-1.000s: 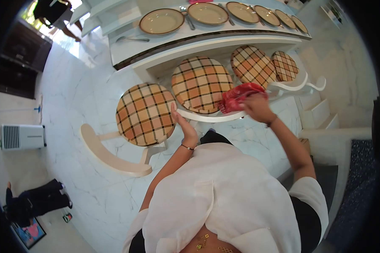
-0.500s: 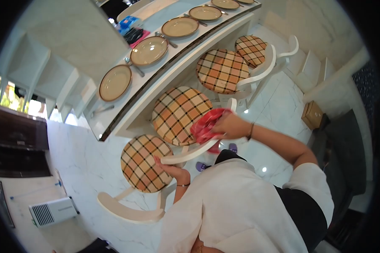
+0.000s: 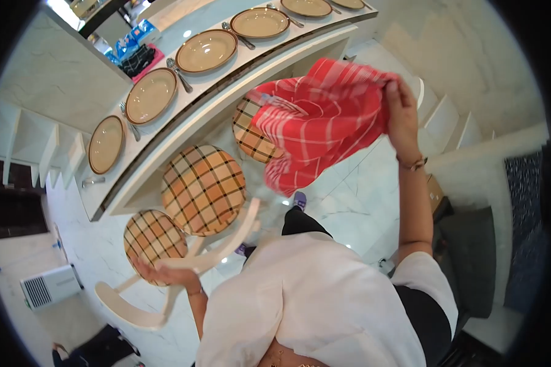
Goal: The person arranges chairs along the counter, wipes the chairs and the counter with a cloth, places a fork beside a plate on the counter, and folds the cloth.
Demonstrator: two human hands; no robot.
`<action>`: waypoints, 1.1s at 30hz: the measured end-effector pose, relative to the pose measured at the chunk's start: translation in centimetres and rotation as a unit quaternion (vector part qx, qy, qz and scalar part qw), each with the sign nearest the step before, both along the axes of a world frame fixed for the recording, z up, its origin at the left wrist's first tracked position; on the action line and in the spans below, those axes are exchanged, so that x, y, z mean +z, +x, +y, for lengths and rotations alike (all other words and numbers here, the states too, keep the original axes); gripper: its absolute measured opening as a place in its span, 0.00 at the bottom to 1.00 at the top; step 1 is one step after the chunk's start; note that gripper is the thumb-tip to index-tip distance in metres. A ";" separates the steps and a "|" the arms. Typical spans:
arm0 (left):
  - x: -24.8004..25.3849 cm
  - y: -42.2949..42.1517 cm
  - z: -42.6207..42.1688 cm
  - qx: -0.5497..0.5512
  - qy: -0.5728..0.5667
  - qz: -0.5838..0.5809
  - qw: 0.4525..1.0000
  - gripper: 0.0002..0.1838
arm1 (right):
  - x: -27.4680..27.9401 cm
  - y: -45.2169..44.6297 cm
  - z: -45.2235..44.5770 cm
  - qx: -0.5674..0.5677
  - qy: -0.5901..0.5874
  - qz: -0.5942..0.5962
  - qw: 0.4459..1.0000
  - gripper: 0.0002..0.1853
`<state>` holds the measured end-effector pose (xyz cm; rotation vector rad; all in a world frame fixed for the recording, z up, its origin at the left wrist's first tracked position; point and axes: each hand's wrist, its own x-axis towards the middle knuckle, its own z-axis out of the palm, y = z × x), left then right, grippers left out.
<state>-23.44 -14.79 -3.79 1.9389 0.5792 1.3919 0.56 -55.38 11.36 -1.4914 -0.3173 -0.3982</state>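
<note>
My right hand [image 3: 403,116] grips a red checked cloth [image 3: 330,116] by one edge, spread mid-air before the counter [image 3: 94,198]. My left hand [image 3: 176,276], loosely open, is at a white chair back [image 3: 242,235]; I cannot tell whether they touch. Plates [image 3: 151,96] line the counter.

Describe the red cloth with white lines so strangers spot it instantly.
Find the long white counter lined with round beige plates. Near it, the person's right hand holds the red cloth. Its red with white lines sets it apart from the round orange plaid seats.
</note>
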 end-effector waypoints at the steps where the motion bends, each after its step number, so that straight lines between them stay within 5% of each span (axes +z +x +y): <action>1: 0.3 1.9 -3.0 -0.090 -0.085 -0.009 0.992 0.32 | -1.0 0.0 0.1 0.033 -0.003 0.061 0.998 0.14; 2: 0.5 4.2 -6.4 -0.181 -0.166 -0.021 0.969 0.36 | -4.6 0.3 0.1 0.026 -0.039 0.073 0.996 0.13; 3: 0.7 6.8 -9.0 -0.239 0.047 0.056 0.968 0.43 | -4.3 0.5 1.3 0.150 -0.143 -0.010 0.978 0.11; 4: 2.5 8.4 -12.7 -0.304 0.086 0.166 0.934 0.49 | -4.0 0.7 2.5 0.277 -0.216 -0.099 0.931 0.09; 5: 1.8 10.3 -14.7 -0.411 0.081 0.187 0.889 0.47 | -3.2 -0.1 3.1 0.305 -0.393 -0.018 0.867 0.08; 6: 2.7 12.4 -17.1 -0.429 0.150 0.252 0.854 0.39 | -4.4 0.3 2.5 0.316 -0.392 -0.015 0.864 0.08; 8: 2.0 15.0 -20.3 -0.469 0.203 0.324 0.796 0.29 | -9.0 1.0 1.5 0.134 -0.648 -0.004 0.749 0.11; 11: 1.0 16.8 -21.9 -0.503 0.168 0.330 0.781 0.22 | -11.4 2.1 -2.2 0.024 -0.756 -0.007 0.654 0.11; 12: 0.9 17.0 -22.1 -0.533 0.091 0.313 0.781 0.20 | -11.9 2.1 -2.3 -0.099 -0.768 -0.109 0.623 0.14; 13: 1.0 17.2 -22.2 -0.558 0.012 0.295 0.776 0.19 | -12.3 2.3 -1.9 -0.099 -0.768 -0.106 0.624 0.14; 14: 1.2 17.5 -22.0 -0.569 -0.024 0.251 0.782 0.18 | -12.7 2.5 -0.7 -0.028 -0.705 -0.101 0.702 0.17; 16: 0.2 17.7 -20.9 -0.521 -0.051 0.237 0.818 0.18 | -13.8 2.7 2.4 0.212 -0.601 0.010 0.771 0.22; 17: -0.2 17.5 -20.3 -0.468 -0.082 0.221 0.852 0.18 | -14.8 2.8 4.2 0.374 -0.546 0.115 0.741 0.23; 19: 0.4 16.9 -18.3 -0.427 -0.150 0.207 0.867 0.17 | -13.8 2.9 8.5 0.479 -0.614 0.211 0.590 0.27; 22: 0.4 14.5 -14.0 -0.337 -0.048 0.277 0.899 0.17 | -13.0 1.6 7.8 0.459 -0.580 0.161 0.654 0.29; 24: 0.4 12.0 -11.7 -0.284 -0.049 0.328 0.900 0.16 | -12.7 2.5 2.4 0.413 -0.650 0.126 0.625 0.28; 25: 0.1 10.6 -10.8 -0.272 -0.067 0.347 0.895 0.16 | -13.9 3.3 -1.6 0.362 -0.633 0.020 0.684 0.25; 29: -1.5 5.5 -8.6 -0.233 -0.071 0.462 0.853 0.17 | -14.1 10.5 -10.5 0.165 -0.737 -0.134 0.642 0.24; 31: -1.8 4.4 -9.0 -0.201 -0.067 0.512 0.833 0.17 | -11.7 10.0 -5.2 0.229 -0.840 0.121 0.476 0.33; 32: -2.0 4.3 -9.2 -0.202 -0.070 0.513 0.831 0.17 | -12.3 8.7 -2.5 0.286 -0.806 0.220 0.469 0.35; 33: -2.1 4.6 -9.3 -0.195 -0.051 0.508 0.837 0.17 | -13.9 7.0 -0.6 0.421 -0.673 0.161 0.586 0.34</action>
